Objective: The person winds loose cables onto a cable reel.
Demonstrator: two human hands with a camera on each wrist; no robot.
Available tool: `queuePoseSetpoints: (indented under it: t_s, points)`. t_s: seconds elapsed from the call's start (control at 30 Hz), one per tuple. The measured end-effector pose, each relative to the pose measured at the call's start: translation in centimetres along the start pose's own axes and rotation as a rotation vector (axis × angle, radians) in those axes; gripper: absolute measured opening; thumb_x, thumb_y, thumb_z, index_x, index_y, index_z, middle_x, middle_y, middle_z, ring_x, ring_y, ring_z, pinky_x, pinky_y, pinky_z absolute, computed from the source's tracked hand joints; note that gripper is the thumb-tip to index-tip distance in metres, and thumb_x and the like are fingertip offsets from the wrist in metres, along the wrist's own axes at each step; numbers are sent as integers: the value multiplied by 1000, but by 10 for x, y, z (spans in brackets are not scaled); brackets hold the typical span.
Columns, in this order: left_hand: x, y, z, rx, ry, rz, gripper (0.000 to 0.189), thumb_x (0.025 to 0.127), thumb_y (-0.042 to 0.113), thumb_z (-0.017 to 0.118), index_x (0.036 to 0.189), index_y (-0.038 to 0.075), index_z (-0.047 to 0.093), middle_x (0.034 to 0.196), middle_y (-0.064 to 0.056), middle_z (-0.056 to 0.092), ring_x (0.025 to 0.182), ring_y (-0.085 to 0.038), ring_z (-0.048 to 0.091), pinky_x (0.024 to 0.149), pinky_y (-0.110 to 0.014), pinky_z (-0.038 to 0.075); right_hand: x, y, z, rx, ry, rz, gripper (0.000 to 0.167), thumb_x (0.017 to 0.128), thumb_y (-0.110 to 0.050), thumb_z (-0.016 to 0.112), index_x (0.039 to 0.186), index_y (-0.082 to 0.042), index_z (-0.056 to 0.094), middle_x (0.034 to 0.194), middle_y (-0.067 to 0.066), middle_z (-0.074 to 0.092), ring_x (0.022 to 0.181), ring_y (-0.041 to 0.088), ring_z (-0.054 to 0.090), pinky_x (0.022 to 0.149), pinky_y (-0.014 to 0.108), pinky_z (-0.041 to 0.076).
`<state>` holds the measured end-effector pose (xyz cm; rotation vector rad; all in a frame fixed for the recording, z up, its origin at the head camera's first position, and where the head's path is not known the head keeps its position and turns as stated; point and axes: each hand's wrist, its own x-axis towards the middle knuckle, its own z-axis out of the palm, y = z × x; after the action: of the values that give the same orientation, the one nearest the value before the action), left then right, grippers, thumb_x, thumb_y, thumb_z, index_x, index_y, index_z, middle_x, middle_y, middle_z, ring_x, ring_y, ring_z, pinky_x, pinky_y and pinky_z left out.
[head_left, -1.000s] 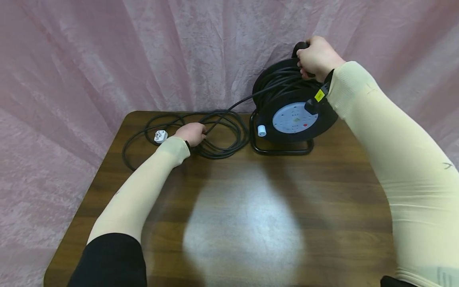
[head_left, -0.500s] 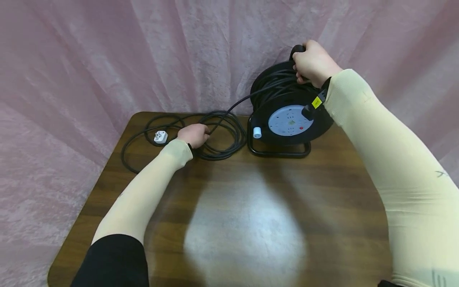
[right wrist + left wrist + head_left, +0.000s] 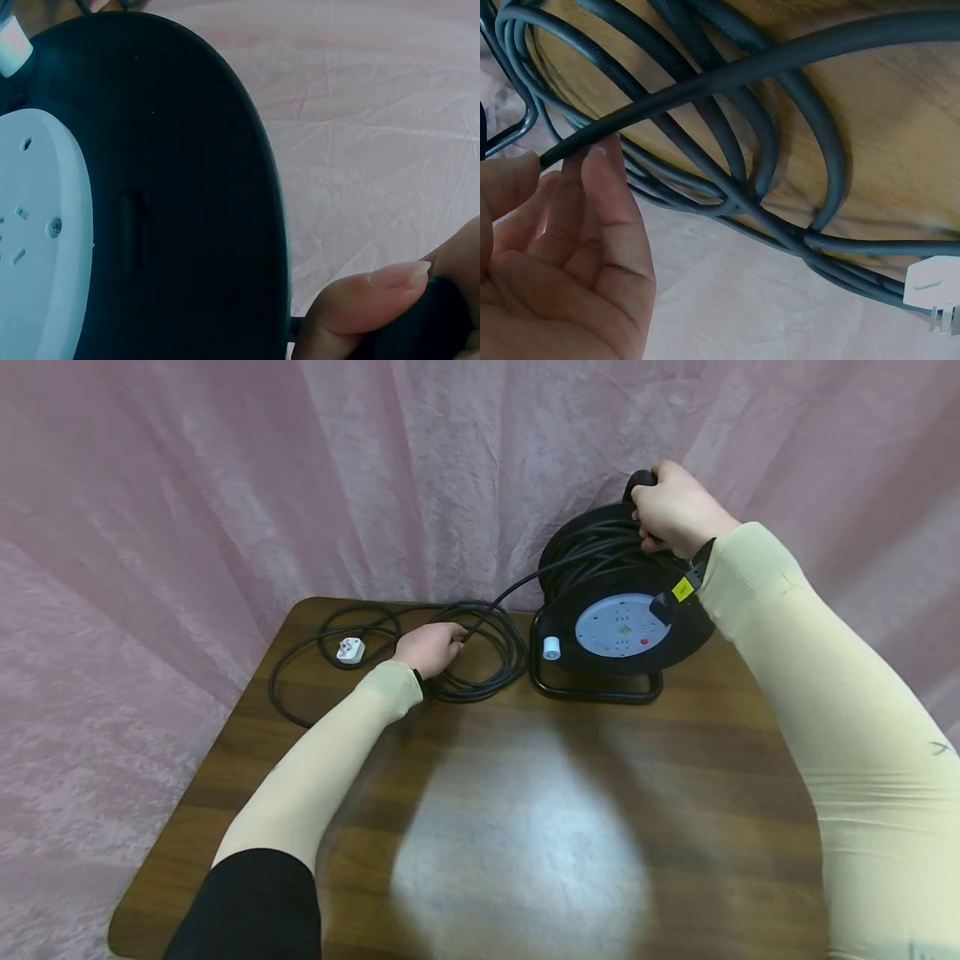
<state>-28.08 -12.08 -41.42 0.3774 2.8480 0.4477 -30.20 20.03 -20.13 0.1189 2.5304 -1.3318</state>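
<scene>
A black cable reel [image 3: 660,647] stands at the back of the table, with a pale socket panel [image 3: 49,225] and a small white knob [image 3: 551,648] on its face. My right hand [image 3: 681,510] grips the black handle [image 3: 424,322] at its top, thumb bent over it. From the wound drum, black cable [image 3: 522,578] slopes down to my left hand [image 3: 429,649]. In the left wrist view that hand pinches the cable between thumb and fingertips. Loose coils [image 3: 517,664] lie under and around it. A white plug [image 3: 350,650] rests on the table to its left.
The wooden table [image 3: 510,827] has rounded corners, and a pink curtain [image 3: 375,485] hangs right behind it. A black tube stand [image 3: 600,696] carries the reel. A black wrist strap with a yellow label [image 3: 682,589] overlaps the reel's face in the head view.
My left hand has shifted slightly right towards the reel, still pinching the cable. The right hand keeps its grip on the handle. The head view has moved a little.
</scene>
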Motion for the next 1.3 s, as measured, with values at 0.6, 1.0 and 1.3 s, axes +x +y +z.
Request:
queuePoseSetpoints:
  t_s: [0.6,1.0,1.3]
  points:
    - [-3,7,0,-67,4,30,42,110,30,51,150,18,53,141,-4,61,120,-23,62,89,-43,53,-77,54,41,-315,483,-560,43,107,-41,43,106,-11,73,98,5,62,87,22,54,77,35,39]
    - [10,12,-2,-117,47,72,45,110,33,51,152,18,50,135,-5,64,110,-21,64,89,-43,51,-34,144,133,-173,-65,-158,79,101,-73,33,113,-6,72,97,15,69,71,28,61,69,41,51]
    - [13,17,-1,-81,68,45,31,110,29,52,134,17,66,120,-2,69,94,-20,64,80,-42,51,-20,136,159,42,-34,-189,68,102,-62,49,103,3,70,85,18,63,60,21,55,62,35,48]
